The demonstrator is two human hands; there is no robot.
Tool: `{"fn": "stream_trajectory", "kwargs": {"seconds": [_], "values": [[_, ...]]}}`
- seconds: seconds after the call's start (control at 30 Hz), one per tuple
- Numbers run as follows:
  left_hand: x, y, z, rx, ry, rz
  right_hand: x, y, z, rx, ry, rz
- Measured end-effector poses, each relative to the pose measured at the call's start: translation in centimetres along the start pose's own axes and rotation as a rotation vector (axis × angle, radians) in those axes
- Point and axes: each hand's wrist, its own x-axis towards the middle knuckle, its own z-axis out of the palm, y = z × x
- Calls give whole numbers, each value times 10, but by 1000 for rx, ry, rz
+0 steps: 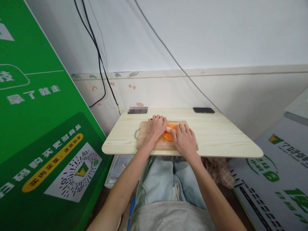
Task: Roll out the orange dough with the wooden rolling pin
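A wooden cutting board point(146, 141) lies on a light wooden table point(216, 138), close to its near edge. A flat orange piece point(167, 136), like rolled dough, sits on the board. Across it lies a pale wooden rolling pin point(169, 129), of which only a short stretch shows between my hands. My left hand point(157, 126) has its fingers curled over the pin's left end. My right hand point(184, 138) lies on the right end with fingers stretched forward, covering part of the orange piece.
A black phone point(203, 110) lies at the table's far right edge, and a dark flat object point(137, 110) at the far left. Black cables point(99, 64) hang down the wall. A green sign point(36, 122) leans on the left, printed boxes point(276, 166) stand right.
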Motion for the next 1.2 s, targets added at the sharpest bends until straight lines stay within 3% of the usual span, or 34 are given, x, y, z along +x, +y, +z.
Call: {"fn": "stream_trajectory", "kwargs": {"seconds": [0.2,0.43,0.53,0.8,0.9,1.0,1.2], "values": [[-2,1,-2,-21,-27,39,35,19,-15,-36,-131,41],[-2,1,-2,-7,-14,17,-10,-1,3,3,45,-27],[-2,2,-3,6,-5,10,-18,-6,5,1,57,-25],[-2,0,1,-14,-20,27,30,18,-18,-45,-139,32],[-1,-1,1,-16,-19,32,38,22,-21,-73,-149,29],[-1,0,0,-23,-12,20,28,18,-16,-60,-102,32],[-2,1,-2,-28,19,-17,-21,-1,2,23,78,-48]]}}
